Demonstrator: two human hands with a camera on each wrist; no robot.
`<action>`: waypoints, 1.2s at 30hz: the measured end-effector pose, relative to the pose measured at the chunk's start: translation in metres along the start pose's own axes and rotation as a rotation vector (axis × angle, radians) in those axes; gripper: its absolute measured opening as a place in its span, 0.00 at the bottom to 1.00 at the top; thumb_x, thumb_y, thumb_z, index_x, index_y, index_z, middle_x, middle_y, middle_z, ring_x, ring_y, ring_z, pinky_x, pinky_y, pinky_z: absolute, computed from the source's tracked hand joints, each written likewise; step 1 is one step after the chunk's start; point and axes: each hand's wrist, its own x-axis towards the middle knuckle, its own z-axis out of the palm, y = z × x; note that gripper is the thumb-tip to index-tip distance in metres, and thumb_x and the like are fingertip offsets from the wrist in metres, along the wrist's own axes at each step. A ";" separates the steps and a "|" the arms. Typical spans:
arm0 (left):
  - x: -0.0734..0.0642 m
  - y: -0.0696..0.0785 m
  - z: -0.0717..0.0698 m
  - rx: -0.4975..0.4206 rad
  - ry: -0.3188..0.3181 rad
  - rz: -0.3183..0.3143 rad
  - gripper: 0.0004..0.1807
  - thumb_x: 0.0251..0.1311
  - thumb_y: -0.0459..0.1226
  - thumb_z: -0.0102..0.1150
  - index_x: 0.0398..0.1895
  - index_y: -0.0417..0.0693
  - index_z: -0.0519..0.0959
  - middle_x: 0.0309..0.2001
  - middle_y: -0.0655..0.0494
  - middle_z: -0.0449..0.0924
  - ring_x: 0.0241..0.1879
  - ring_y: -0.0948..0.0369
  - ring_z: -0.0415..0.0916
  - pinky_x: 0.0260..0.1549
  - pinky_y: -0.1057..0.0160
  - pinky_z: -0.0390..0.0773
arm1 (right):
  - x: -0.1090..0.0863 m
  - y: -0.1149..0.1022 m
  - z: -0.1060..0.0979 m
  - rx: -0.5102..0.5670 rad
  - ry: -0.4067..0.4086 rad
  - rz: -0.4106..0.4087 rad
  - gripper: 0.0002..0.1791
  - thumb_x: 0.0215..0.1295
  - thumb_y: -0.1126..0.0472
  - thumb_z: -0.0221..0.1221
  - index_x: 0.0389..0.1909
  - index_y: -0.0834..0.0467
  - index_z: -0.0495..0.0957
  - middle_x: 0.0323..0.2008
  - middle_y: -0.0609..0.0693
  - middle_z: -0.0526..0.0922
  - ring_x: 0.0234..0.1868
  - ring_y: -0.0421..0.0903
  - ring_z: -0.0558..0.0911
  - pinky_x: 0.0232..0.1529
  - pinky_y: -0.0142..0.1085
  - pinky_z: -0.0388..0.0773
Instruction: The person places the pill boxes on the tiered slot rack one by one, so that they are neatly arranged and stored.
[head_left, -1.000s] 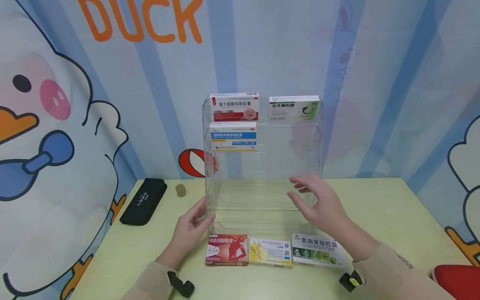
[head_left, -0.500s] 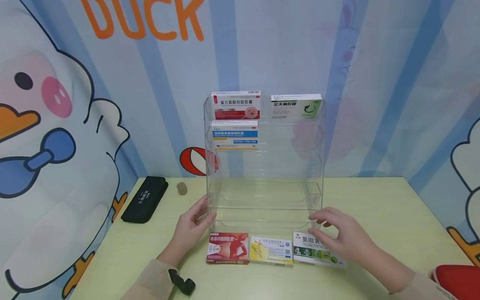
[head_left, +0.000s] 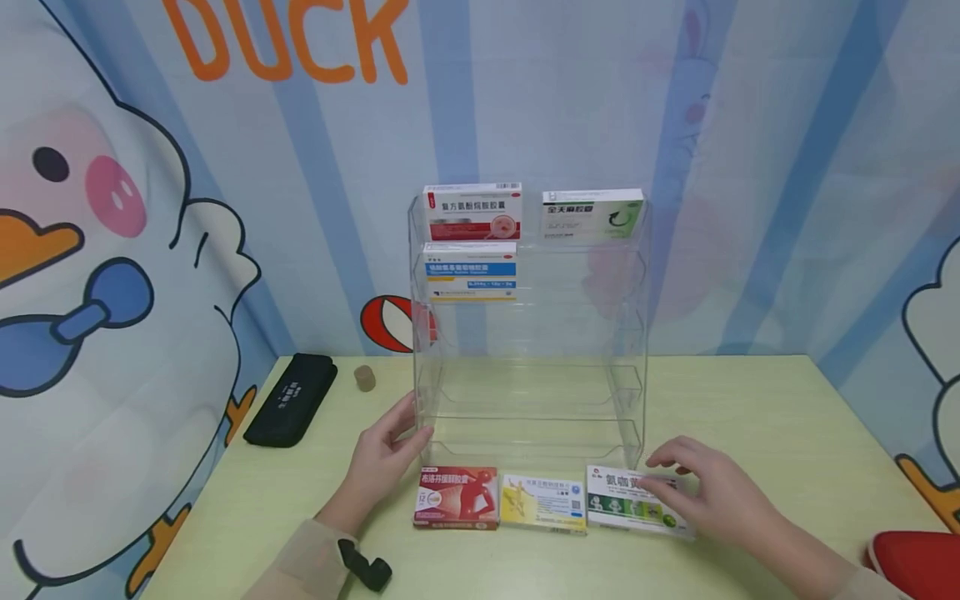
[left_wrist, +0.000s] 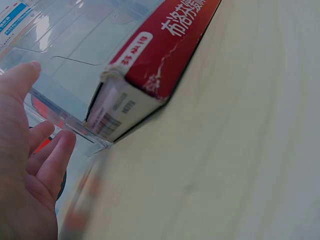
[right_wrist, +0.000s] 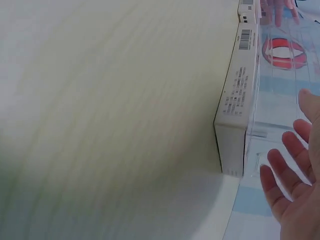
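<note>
A clear tiered display rack [head_left: 528, 419] stands on the table. My left hand [head_left: 381, 454] is at its lower left side, thumb at the front edge and fingers along the side wall; the left wrist view shows the fingers [left_wrist: 52, 162] fairly straight. My right hand [head_left: 712, 492] hovers at the right end of a white-and-green medicine box [head_left: 630, 508], thumb and fingers apart, nothing between them. Left of that box lie a white-and-yellow medicine box [head_left: 543, 504] and a red medicine box [head_left: 455, 498], in a row before the rack.
On the rack's top tier stand a red-and-white box [head_left: 473, 212] and a white box with green [head_left: 592, 215]; a blue-and-white box [head_left: 470, 272] is below left. A black case [head_left: 291, 400] and small brown cylinder [head_left: 364, 378] lie left. Something red [head_left: 915, 562] is at lower right.
My right hand has come down from in front of the rack's right side to the right end of the white-and-green box. My left hand stays at the rack's left side.
</note>
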 end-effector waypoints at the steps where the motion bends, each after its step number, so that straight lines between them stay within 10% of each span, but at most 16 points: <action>1: 0.000 0.001 0.000 -0.001 -0.001 -0.003 0.37 0.76 0.45 0.70 0.84 0.69 0.69 0.78 0.53 0.79 0.76 0.49 0.79 0.67 0.58 0.86 | -0.001 0.002 -0.001 -0.010 -0.011 0.026 0.09 0.68 0.54 0.77 0.45 0.45 0.88 0.45 0.38 0.90 0.45 0.41 0.88 0.43 0.34 0.91; 9: -0.001 0.002 -0.001 0.004 0.001 -0.016 0.37 0.76 0.44 0.70 0.85 0.64 0.68 0.78 0.52 0.78 0.76 0.48 0.79 0.67 0.57 0.85 | -0.007 0.014 -0.003 -0.041 -0.177 0.202 0.34 0.65 0.38 0.76 0.63 0.55 0.85 0.59 0.51 0.89 0.55 0.51 0.89 0.54 0.50 0.92; 21: -0.003 -0.001 0.000 0.000 0.002 0.002 0.37 0.76 0.44 0.70 0.85 0.65 0.69 0.78 0.52 0.78 0.75 0.48 0.79 0.67 0.55 0.85 | -0.015 0.018 -0.001 -0.082 -0.289 0.171 0.48 0.60 0.29 0.75 0.69 0.61 0.82 0.65 0.54 0.88 0.65 0.58 0.87 0.65 0.60 0.86; 36: 0.000 0.000 0.000 -0.010 -0.011 -0.004 0.38 0.76 0.45 0.70 0.85 0.65 0.68 0.79 0.52 0.77 0.77 0.48 0.78 0.68 0.55 0.85 | -0.014 0.014 -0.002 -0.115 -0.216 0.189 0.45 0.49 0.32 0.81 0.63 0.54 0.86 0.55 0.43 0.89 0.47 0.37 0.84 0.48 0.37 0.87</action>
